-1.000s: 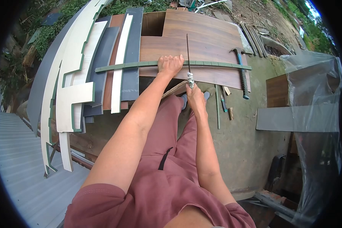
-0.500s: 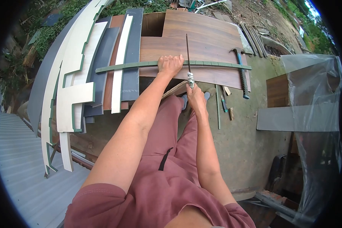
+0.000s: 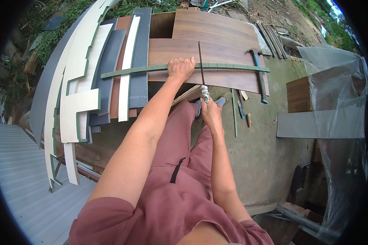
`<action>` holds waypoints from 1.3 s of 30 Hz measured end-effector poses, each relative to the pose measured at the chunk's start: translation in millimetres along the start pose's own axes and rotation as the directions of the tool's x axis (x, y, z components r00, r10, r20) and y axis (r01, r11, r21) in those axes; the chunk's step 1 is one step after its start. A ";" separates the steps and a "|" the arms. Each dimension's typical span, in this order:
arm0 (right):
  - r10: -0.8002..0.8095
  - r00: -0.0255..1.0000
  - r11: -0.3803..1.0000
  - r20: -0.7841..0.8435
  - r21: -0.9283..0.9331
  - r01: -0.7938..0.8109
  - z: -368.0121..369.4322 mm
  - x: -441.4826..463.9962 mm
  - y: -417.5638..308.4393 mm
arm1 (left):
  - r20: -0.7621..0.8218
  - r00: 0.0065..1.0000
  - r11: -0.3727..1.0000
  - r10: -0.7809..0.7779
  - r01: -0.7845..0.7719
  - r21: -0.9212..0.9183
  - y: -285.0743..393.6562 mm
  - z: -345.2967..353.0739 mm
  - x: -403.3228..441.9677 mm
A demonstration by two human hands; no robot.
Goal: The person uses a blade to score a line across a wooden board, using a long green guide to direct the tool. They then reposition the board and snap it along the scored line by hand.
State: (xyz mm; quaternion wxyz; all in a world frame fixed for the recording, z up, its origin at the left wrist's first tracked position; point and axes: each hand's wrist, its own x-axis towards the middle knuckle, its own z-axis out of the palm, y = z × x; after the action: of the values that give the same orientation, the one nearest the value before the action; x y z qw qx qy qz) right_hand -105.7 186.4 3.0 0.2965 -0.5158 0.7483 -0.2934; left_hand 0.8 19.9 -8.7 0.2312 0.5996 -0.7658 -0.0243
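My left hand (image 3: pixel 180 68) is closed over a long, narrow green strip (image 3: pixel 229 65) and presses it against the brown wood-grain board (image 3: pixel 216 32). Regular cross marks run along the strip's face. In my right hand (image 3: pixel 211 113) is the wrapped handle of a thin-bladed handsaw (image 3: pixel 201 65). Its blade points away from me and crosses the strip just right of my left hand. How deep the blade sits in the strip I cannot tell. Farther right, a hammer (image 3: pixel 258 73) with a blue and black handle lies across the board, close to the strip's right end.
Cut white panels (image 3: pixel 79 100) and dark grey boards (image 3: pixel 140 53) lie stacked at the left, beside corrugated sheeting (image 3: pixel 24 163). A thin green offcut (image 3: pixel 234 112) and small wood pieces (image 3: pixel 249 120) are on the concrete floor. Clear plastic sheeting (image 3: pixel 339 94) hangs over boards at the right.
My right hand has drawn the saw back toward my body, so its tip and handle sit lower in view. My left hand keeps its grip on the strip. The view has shifted slightly.
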 end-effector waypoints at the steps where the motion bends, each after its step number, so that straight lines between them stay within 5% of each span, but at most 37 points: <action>1: -0.016 1.000 0.999 0.002 -0.037 0.016 -0.3 10.4 -5.1 | -0.003 1.000 1.000 0.001 -0.001 0.003 -0.7 0.4 -0.5; 14: 0.052 0.999 0.998 -0.007 0.025 -0.052 10.2 -62.1 21.2 | -0.006 1.000 1.000 0.013 -0.013 0.022 -3.8 6.1 -2.6; 22: -0.022 1.000 0.993 -0.001 -0.118 0.022 0.6 26.9 -12.9 | -0.008 1.000 1.000 -0.017 0.017 0.026 0.1 0.8 1.7; 31: 0.110 0.993 0.994 0.045 0.001 -0.110 4.2 -65.0 18.9 | -0.010 1.000 1.000 0.019 -0.019 0.019 -1.3 5.6 -3.7; 35: -0.023 1.000 0.999 0.013 -0.022 0.024 -1.9 -5.5 11.2 | -0.010 1.000 1.000 0.009 -0.009 -0.027 1.0 -1.3 0.8; 39: 0.008 0.999 0.995 0.035 -0.104 -0.005 -3.1 24.6 -15.7 | -0.018 1.000 1.000 -0.010 0.010 0.020 0.9 -2.1 0.5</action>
State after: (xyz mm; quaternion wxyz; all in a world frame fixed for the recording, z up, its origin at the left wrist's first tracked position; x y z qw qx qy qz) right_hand -105.8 158.9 13.3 0.2834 -0.5331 0.7589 -0.2440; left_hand 0.8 20.2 -6.5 0.2316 0.6058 -0.7610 -0.0123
